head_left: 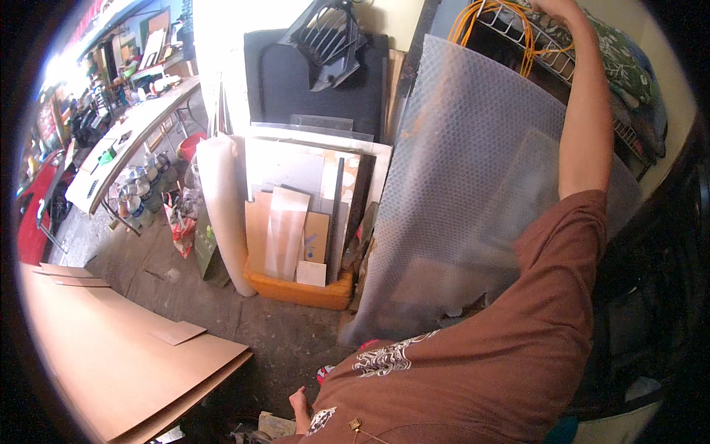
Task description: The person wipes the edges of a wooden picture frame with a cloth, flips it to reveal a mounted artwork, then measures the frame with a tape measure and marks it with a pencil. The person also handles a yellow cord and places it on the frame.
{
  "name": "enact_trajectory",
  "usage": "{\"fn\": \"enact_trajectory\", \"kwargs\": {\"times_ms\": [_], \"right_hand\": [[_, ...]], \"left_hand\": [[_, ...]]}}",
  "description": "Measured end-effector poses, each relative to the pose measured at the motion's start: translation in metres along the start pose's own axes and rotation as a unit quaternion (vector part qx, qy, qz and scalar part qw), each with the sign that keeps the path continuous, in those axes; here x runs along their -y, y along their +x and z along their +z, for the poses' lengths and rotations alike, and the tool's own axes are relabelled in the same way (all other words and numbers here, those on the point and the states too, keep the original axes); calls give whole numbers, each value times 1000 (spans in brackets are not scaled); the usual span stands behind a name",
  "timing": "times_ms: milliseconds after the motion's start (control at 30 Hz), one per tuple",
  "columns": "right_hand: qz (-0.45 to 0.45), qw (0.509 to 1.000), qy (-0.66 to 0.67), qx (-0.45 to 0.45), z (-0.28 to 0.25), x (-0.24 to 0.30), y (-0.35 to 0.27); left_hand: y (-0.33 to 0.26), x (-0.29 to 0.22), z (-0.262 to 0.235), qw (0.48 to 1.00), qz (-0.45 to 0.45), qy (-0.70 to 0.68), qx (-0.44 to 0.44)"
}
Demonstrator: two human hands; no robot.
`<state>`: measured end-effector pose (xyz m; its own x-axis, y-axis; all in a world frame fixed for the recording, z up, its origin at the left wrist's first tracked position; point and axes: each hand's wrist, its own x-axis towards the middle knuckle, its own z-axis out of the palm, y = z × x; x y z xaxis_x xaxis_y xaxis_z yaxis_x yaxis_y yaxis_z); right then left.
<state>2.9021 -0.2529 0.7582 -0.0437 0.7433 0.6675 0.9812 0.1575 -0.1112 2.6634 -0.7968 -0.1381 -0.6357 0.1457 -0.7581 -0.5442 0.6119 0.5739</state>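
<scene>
My right hand [556, 9] is raised to the top right, partly cut off by the picture's upper edge. Its visible fingers are curled beside a coil of orange cable [528, 44] on a white wire rack [510, 16]; what they grip is hidden. Below my raised arm, a large sheet of clear bubble wrap [458, 155] hangs like a curtain. My left hand [299, 405] is low beside my brown shirt, mostly hidden, and its fingers cannot be made out. It is nearest to the dark floor, away from the stacked boards.
Brown cardboard sheets [126, 348] lie at lower left. An orange bin [299, 290] holds several upright panels, beside a white foam roll [222, 214]. A black board [270, 81] leans behind. A long white table [133, 133] stands far left, with bottles [137, 185] beneath. Green patterned fabric [621, 66] sits right.
</scene>
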Motion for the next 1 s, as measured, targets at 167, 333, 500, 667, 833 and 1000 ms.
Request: {"fn": "enact_trajectory", "kwargs": {"times_ms": [167, 333, 500, 667, 833, 1000], "right_hand": [[-29, 992, 101, 69, 17, -14, -13], [-105, 993, 46, 4, 39, -10, 4], [-144, 989, 21, -38, 54, -15, 34], [-107, 987, 109, 55, 40, -7, 21], [-216, 967, 51, -128, 52, -12, 21], [-164, 962, 192, -101, 44, -9, 26]], "left_hand": [[29, 6, 5, 1000, -8, -10, -21], [39, -7, 11, 1000, 21, 9, -12], [11, -34, 18, 996, 76, 34, -40], [6, -30, 20, 999, 28, 37, -28], [30, 5, 30, 996, 27, 80, -7], [30, 11, 36, 989, 19, 143, -38]]}}
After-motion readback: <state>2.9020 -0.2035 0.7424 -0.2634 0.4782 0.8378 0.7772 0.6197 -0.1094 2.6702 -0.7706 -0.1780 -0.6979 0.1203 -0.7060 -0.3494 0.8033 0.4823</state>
